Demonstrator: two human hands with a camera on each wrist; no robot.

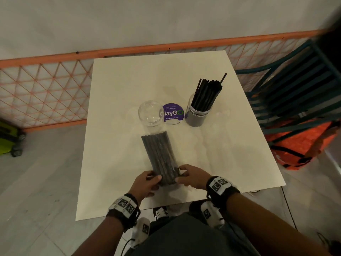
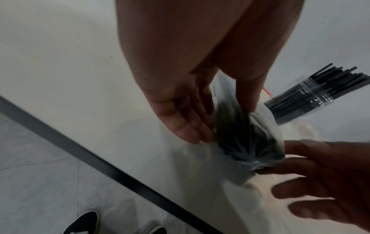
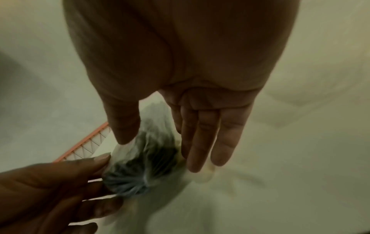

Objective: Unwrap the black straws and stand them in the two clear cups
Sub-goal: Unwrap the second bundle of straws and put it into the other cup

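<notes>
A bundle of black straws in clear wrap (image 1: pixel 160 154) lies lengthwise on the white table (image 1: pixel 230 154), its far end near the empty clear cup (image 1: pixel 149 113). My left hand (image 1: pixel 147 182) and right hand (image 1: pixel 191 176) hold its near end from either side, thumbs on top. In the left wrist view my left hand (image 2: pixel 180 114) has the wrapped bundle (image 2: pixel 246 139) between thumb and fingers. In the right wrist view my right hand (image 3: pixel 200 129) flanks the wrapped end (image 3: pixel 144 161) the same way. The second clear cup (image 1: pixel 197 112) stands full of loose black straws (image 1: pixel 208 93).
A round purple sticker (image 1: pixel 173 113) lies between the two cups. An orange mesh fence (image 1: pixel 46 89) runs behind the table. A dark slatted chair (image 1: pixel 295 85) and an orange bag (image 1: pixel 304 145) stand to the right, and a green object (image 1: pixel 7 139) sits on the floor at left.
</notes>
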